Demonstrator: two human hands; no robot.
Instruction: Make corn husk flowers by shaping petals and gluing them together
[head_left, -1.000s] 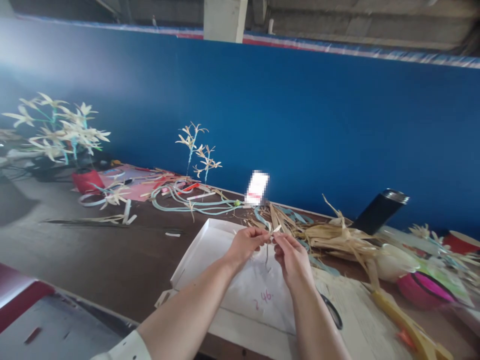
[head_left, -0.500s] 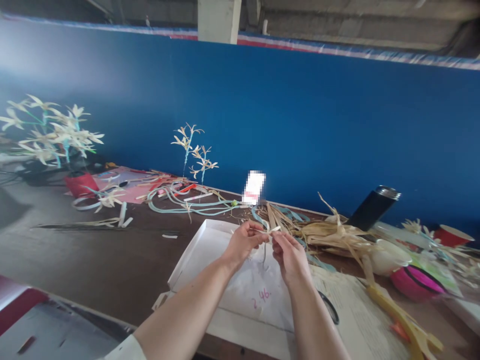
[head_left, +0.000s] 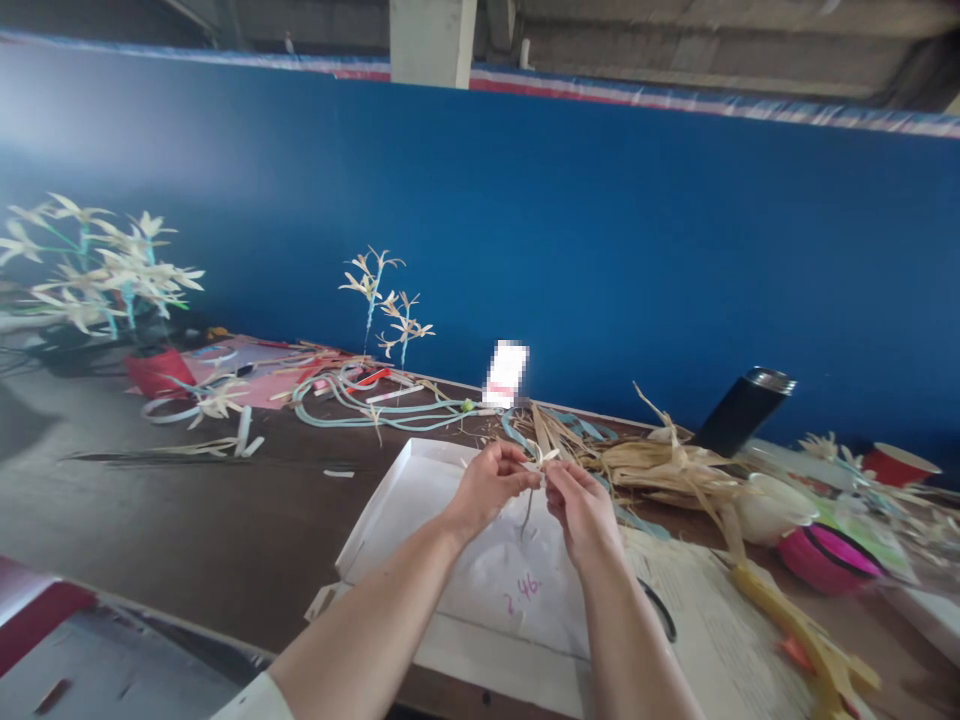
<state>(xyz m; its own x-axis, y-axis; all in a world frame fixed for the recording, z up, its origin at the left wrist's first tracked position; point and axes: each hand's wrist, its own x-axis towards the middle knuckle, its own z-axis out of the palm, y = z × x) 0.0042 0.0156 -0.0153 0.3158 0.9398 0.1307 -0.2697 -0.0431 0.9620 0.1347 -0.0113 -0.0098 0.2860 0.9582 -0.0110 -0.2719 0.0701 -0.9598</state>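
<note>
Over the far part of a white box lid (head_left: 397, 530), my left hand (head_left: 491, 485) and my right hand (head_left: 579, 505) come together in pinches. Between their fingertips is a small cream-coloured flower (head_left: 549, 457) with narrow petals. A thin dark stem (head_left: 527, 515) hangs down from it between the hands. Both hands are closed on the flower, the left at its base and the right at its other side. Exactly which part each fingertip presses is hidden by the fingers.
Dried husks (head_left: 652, 465) lie right of my hands, beside a leaning black bottle (head_left: 742, 410). A lit phone (head_left: 506, 372) stands against the blue wall. Pale blue tubing (head_left: 337, 415) loops at left. A red pot (head_left: 159, 372) holds finished flowers, and a pink pouch (head_left: 829, 558) sits at right.
The flower's petals between my fingertips now stand more upright and spread, where a flat white strip showed before. Both hands stay almost in place.
</note>
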